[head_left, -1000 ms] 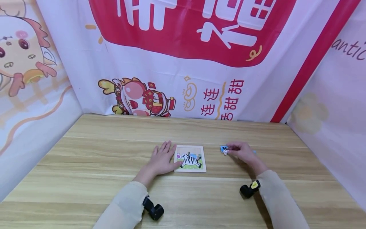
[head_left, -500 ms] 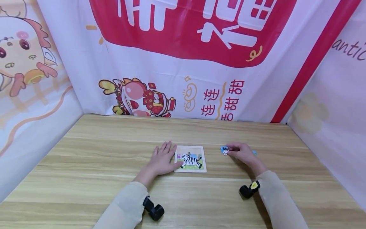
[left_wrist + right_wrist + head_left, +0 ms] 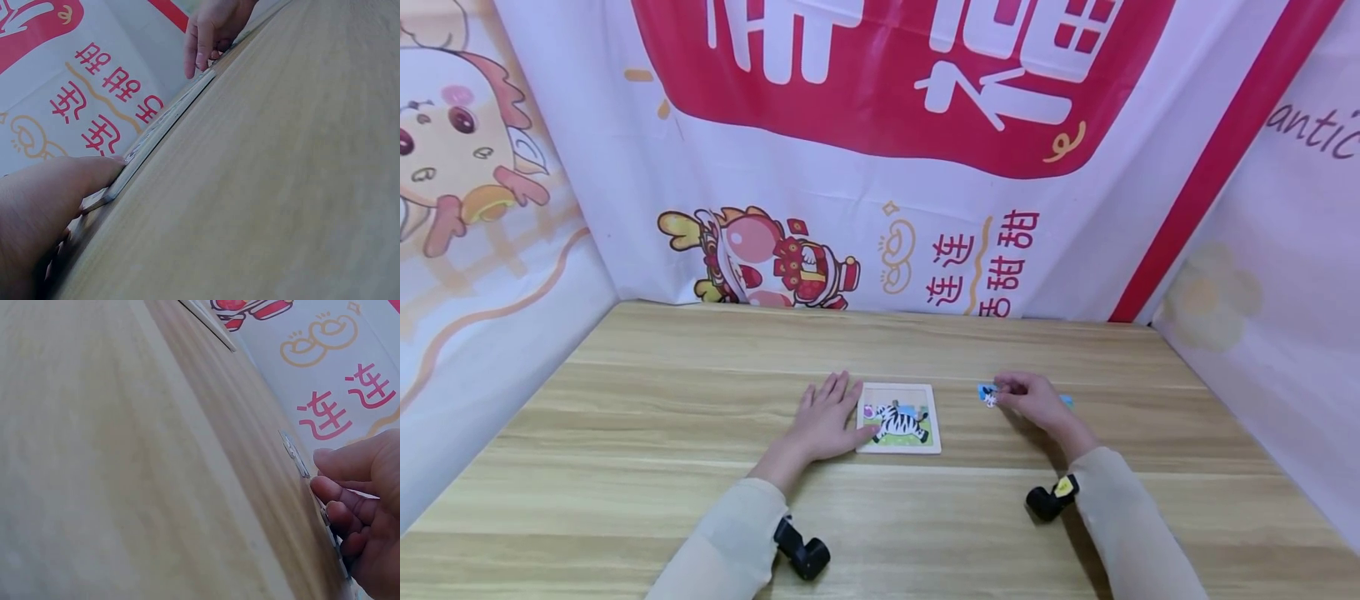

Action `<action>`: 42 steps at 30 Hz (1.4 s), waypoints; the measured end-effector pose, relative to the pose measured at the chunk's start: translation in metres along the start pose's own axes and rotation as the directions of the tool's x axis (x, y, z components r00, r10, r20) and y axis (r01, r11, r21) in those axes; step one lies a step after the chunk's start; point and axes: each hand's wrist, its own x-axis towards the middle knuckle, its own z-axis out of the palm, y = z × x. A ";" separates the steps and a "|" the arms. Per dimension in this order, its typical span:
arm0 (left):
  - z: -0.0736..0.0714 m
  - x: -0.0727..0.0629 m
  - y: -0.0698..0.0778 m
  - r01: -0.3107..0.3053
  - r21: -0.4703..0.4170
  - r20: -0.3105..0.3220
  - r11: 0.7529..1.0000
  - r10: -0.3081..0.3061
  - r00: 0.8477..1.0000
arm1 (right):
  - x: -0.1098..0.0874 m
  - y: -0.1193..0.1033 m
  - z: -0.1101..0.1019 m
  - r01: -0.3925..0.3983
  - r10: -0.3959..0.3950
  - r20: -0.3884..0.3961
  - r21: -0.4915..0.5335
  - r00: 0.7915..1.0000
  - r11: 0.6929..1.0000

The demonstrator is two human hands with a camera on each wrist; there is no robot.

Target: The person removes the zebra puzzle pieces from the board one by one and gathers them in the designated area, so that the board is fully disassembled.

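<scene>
A square wooden puzzle tray (image 3: 898, 447) lies flat on the table, its lower part filled with a zebra picture (image 3: 901, 423). My left hand (image 3: 827, 419) rests flat at the tray's left side, fingers spread, thumb lying over the tray's edge. Right of the tray, my right hand (image 3: 1033, 403) pinches a small blue, black and white puzzle piece (image 3: 987, 394) between thumb and curled fingers. The right wrist view shows this piece (image 3: 294, 455) tilted at the fingertips, just above or touching the table. More blue pieces (image 3: 1067, 401) lie partly hidden behind the right hand.
The wood-grain table (image 3: 880, 517) reaches back to a white and red printed cloth (image 3: 820, 183). Printed cloths also stand at the left and right sides. Black wrist cameras (image 3: 805, 557) are strapped to both sleeves.
Both hands stay nearly in place. The piece at the right fingertips shifts its tilt slightly; the tray has not moved on the table.
</scene>
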 end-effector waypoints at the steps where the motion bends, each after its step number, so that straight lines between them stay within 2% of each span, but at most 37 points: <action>1: 0.000 0.000 0.000 -0.003 -0.002 -0.002 1.000 0.003 1.000 | 0.000 -0.001 0.000 0.000 0.000 0.001 -0.009 1.000 1.000; 6: 0.000 -0.001 -0.001 -0.010 -0.003 -0.013 1.000 0.010 1.000 | 0.001 -0.004 -0.003 0.008 -0.006 0.042 -0.050 0.999 0.999; 11: -0.001 -0.003 0.000 -0.011 -0.007 -0.013 1.000 0.011 1.000 | 0.001 -0.007 -0.006 -0.048 0.051 0.094 -0.036 0.994 0.998; 19: -0.001 -0.004 0.001 -0.018 -0.025 -0.022 1.000 0.018 1.000 | -0.006 -0.019 -0.010 -0.065 0.075 0.135 -0.071 0.988 0.995; 22: 0.000 -0.003 0.000 -0.014 -0.037 -0.033 0.999 0.013 0.999 | -0.008 -0.024 -0.008 -0.018 0.026 0.122 -0.065 0.992 0.998; 26: 0.000 -0.002 0.003 -0.014 -0.090 -0.066 0.996 0.008 0.998 | -0.009 -0.033 0.002 0.056 -0.055 0.079 -0.009 0.995 0.998; 30: 0.000 -0.004 0.013 -0.082 -0.111 -0.096 0.990 0.072 0.993 | -0.012 -0.047 0.017 0.046 -0.047 0.063 0.017 0.997 0.999; 35: 0.002 -0.007 0.027 -0.167 -0.053 -0.084 0.985 0.162 0.983 | -0.011 -0.058 0.033 0.053 -0.056 0.081 0.029 0.995 0.998; 39: 0.004 -0.008 0.032 -0.192 -0.020 -0.063 0.981 0.190 0.980 | -0.012 -0.059 0.044 0.067 -0.070 0.110 0.024 0.991 0.997; 42: 0.008 -0.009 0.033 -0.189 0.004 -0.055 0.982 0.189 0.980 | -0.013 -0.058 0.052 0.070 -0.071 0.130 0.011 0.989 0.997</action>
